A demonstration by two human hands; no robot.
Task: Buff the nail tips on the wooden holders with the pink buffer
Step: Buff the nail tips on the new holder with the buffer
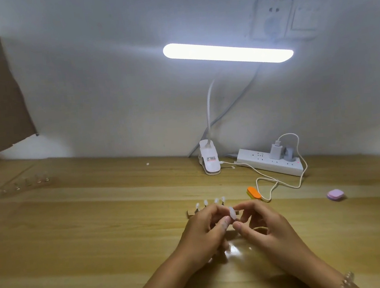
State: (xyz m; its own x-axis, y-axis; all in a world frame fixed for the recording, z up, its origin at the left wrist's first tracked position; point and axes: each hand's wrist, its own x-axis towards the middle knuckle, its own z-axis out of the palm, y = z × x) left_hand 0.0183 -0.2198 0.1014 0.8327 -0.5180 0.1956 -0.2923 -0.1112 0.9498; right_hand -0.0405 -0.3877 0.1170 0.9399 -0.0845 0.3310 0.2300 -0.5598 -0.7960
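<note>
The wooden surface (76, 224) meets a white wall. A lit bar lamp (227, 52) on a clip base stands at the rear beside a white power strip (270, 165). At centre the left hand (204, 235) and right hand (264, 229) meet, each grip narrowed to a fingertip pinch on 1 clear nail tip (232, 215). Just behind them a wooden holder (190, 213) carries 4 upright tips (205, 202); a 2nd holder (26, 186) lies far left. An orange buffer (254, 193) lies near the hands; the pink buffer (335, 195) lies well apart to the right, untouched
</note>
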